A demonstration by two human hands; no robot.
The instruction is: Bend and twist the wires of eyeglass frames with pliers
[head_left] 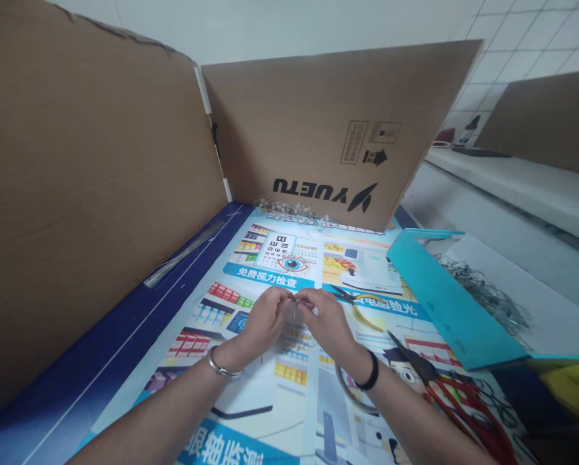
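My left hand (265, 321) and my right hand (329, 318) meet over the middle of the printed poster. Both are closed, thumbs and fingertips pinched together on a thin wire (295, 310). A short end of it hangs between the hands; the rest is mostly hidden by the fingers. Right beside my right hand lies a small yellow-handled cutting tool (367, 313), its dark jaws pointing left. Scissors with red handles (428, 374) rest nearer my right forearm. Partly behind that forearm shows a grey ring-shaped coil (350, 391).
Cardboard walls (318, 123) stand at the left and back. A teal box (457, 303) on the right holds a heap of tangled wire pieces (483, 294). Straight wires (185, 254) lie along the left wall. Small shiny twisted pieces (292, 210) line the back wall's foot.
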